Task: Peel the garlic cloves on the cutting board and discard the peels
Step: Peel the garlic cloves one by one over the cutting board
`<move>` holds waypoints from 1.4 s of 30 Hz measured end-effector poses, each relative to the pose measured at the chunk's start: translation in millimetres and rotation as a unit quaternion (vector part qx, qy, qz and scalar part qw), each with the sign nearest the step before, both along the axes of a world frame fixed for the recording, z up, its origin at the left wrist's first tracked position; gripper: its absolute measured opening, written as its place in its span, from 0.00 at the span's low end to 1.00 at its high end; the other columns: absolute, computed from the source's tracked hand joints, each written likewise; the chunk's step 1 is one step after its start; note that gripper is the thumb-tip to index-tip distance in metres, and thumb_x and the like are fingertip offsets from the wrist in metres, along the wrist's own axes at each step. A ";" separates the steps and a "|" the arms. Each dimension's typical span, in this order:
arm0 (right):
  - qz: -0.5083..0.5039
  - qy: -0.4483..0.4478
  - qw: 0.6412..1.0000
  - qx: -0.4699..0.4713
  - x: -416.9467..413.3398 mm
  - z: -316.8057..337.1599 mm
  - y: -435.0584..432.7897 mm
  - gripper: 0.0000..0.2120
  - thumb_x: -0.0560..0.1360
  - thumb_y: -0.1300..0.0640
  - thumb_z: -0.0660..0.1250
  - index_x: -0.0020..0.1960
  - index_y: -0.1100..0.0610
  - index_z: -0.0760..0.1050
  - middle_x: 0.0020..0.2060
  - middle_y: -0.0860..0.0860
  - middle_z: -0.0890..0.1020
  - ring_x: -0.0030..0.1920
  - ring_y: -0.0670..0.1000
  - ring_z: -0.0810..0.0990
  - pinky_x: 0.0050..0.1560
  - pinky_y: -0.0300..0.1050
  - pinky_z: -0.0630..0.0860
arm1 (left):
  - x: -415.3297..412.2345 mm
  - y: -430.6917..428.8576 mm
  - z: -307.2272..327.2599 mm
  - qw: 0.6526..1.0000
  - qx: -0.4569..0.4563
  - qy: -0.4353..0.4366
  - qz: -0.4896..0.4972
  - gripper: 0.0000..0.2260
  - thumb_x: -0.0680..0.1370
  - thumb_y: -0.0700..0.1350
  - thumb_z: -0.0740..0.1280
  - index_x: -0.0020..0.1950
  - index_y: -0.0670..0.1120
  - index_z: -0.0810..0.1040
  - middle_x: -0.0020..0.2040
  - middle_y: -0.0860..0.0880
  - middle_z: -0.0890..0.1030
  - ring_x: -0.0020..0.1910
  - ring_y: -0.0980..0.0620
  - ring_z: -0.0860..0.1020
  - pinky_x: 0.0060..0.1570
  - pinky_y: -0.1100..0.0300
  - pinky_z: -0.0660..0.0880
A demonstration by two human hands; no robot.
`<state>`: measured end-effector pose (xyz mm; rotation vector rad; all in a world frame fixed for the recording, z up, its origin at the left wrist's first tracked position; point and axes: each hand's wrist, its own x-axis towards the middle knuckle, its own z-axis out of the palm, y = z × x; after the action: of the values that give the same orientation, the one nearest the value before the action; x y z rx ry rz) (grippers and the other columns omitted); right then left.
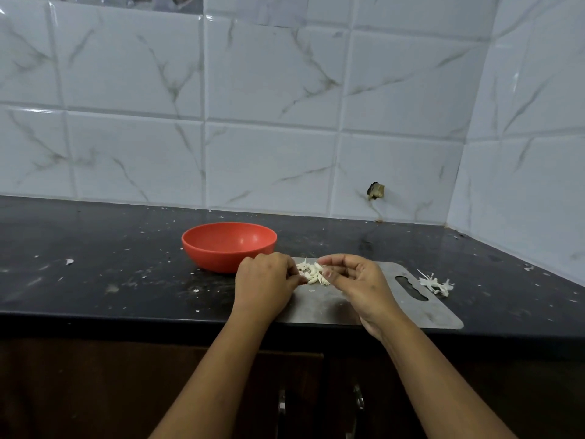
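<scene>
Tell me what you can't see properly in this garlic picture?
Head view:
- red bowl: its near wall hides the bottom.
- left hand: its back hides whether the fingers hold anything.
- garlic pile: too small to tell cloves from peels; the hands cover its sides.
- right hand: fingertips too small to show any pinch.

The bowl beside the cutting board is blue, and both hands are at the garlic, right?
Not quite. The head view shows the bowl is red, not blue. The rest holds: it sits beside the cutting board, and the left hand and right hand are both at the garlic.
</scene>
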<state>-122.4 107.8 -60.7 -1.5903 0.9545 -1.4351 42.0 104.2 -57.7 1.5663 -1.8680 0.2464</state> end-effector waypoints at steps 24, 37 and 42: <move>0.042 -0.046 0.998 0.023 6.6 8.2 -3.0 0.05 0.73 0.66 0.70 0.47 0.60 0.82 0.39 0.52 0.86 0.40 0.43 0.83 0.39 0.32 0.75 | -10.1 1.0 2.3 0.893 -0.008 0.399 -0.207 0.05 0.71 0.36 0.74 0.39 0.45 0.82 0.33 0.53 0.83 0.32 0.62 0.80 0.36 0.71 0.73; 0.039 -0.067 0.996 0.037 6.9 13.1 3.8 0.05 0.73 0.66 0.70 0.49 0.62 0.81 0.35 0.49 0.84 0.32 0.38 0.79 0.32 0.28 0.70 | -14.7 -1.3 -6.7 0.931 -0.120 0.296 -0.176 0.03 0.74 0.42 0.72 0.42 0.49 0.80 0.40 0.56 0.83 0.41 0.59 0.81 0.42 0.52 0.79; 0.043 -0.074 0.996 0.039 6.3 13.5 5.7 0.05 0.73 0.67 0.69 0.49 0.64 0.81 0.35 0.50 0.84 0.31 0.38 0.79 0.32 0.28 0.70 | -14.8 -1.6 -6.6 0.933 -0.113 0.289 -0.183 0.02 0.75 0.42 0.71 0.43 0.49 0.80 0.38 0.55 0.83 0.38 0.55 0.81 0.41 0.49 0.78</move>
<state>-116.1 113.5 -47.1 -1.4296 0.8363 -1.4172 27.2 102.6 -64.3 0.9675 -1.5494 -0.1548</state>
